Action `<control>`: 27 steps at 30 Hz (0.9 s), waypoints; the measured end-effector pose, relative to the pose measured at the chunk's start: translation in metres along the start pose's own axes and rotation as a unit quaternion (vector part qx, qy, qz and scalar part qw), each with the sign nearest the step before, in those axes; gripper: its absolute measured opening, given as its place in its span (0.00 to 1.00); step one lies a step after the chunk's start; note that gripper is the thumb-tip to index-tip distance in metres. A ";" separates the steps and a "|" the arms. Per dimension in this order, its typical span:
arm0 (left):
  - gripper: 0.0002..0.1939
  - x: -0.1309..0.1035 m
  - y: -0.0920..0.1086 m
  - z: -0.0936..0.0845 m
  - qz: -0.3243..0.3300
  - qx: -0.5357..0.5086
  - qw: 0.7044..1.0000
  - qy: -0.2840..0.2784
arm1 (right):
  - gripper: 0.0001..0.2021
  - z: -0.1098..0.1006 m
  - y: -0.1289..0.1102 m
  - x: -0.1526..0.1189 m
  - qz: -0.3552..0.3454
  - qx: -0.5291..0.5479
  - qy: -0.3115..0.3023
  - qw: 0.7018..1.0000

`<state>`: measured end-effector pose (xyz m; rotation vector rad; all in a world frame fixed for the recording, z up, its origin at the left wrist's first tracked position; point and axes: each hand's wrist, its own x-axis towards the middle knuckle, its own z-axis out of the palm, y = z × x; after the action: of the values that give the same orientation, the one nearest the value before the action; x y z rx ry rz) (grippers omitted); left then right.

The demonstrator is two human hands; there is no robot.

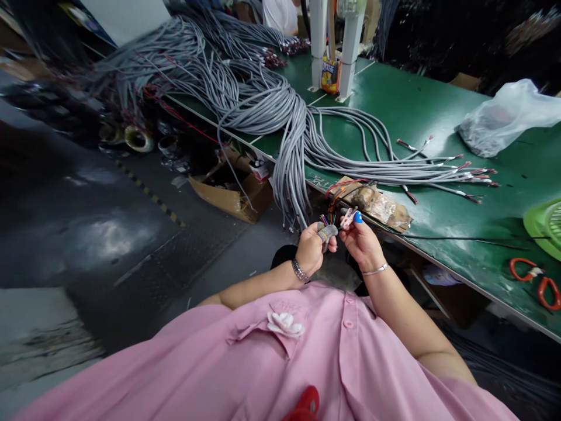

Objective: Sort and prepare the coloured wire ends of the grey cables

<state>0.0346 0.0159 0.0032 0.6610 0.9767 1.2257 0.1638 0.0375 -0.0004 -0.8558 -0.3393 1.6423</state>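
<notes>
My left hand (pixel 312 248), with grey covers on its fingers, is closed around a cable end whose thin coloured wires (pixel 328 220) fan out above the fingertips. Close beside it on the right, my right hand (pixel 362 242) pinches a small pale pink piece (pixel 348 218) between thumb and fingers; a blue cover (pixel 358 217) sits on one fingertip. Both hands are just off the front edge of the green table (pixel 438 251). Behind them a thick bundle of grey cables (pixel 293 158) hangs over that edge.
A taped cardboard piece (pixel 381 207) lies at the table edge. Orange-handled pliers (pixel 534 272), a green basket (pixel 543 225) and a plastic bag (pixel 499 120) are on the right. White posts (pixel 318 47) rise behind. An open cardboard box (pixel 232 196) stands below left.
</notes>
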 end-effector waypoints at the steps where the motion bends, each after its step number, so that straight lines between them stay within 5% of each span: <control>1: 0.14 0.000 0.000 0.001 -0.004 0.000 1.000 0.002 | 0.12 0.000 0.000 0.001 -0.003 -0.001 -0.001 1.000; 13: 0.14 -0.002 -0.002 -0.002 -0.023 0.013 1.000 -0.003 | 0.14 -0.005 0.006 -0.001 0.023 0.008 0.006 1.000; 21: 0.13 -0.010 -0.004 -0.021 -0.002 0.006 1.000 -0.031 | 0.14 -0.019 0.011 -0.011 0.072 0.014 -0.028 0.997; 27: 0.15 -0.005 -0.002 -0.033 -0.042 -0.027 0.999 0.000 | 0.14 -0.030 0.023 -0.020 0.103 -0.037 -0.038 0.993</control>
<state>0.0064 0.0080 -0.0120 0.5730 0.9590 1.1736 0.1687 0.0056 -0.0284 -0.9098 -0.3781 1.8664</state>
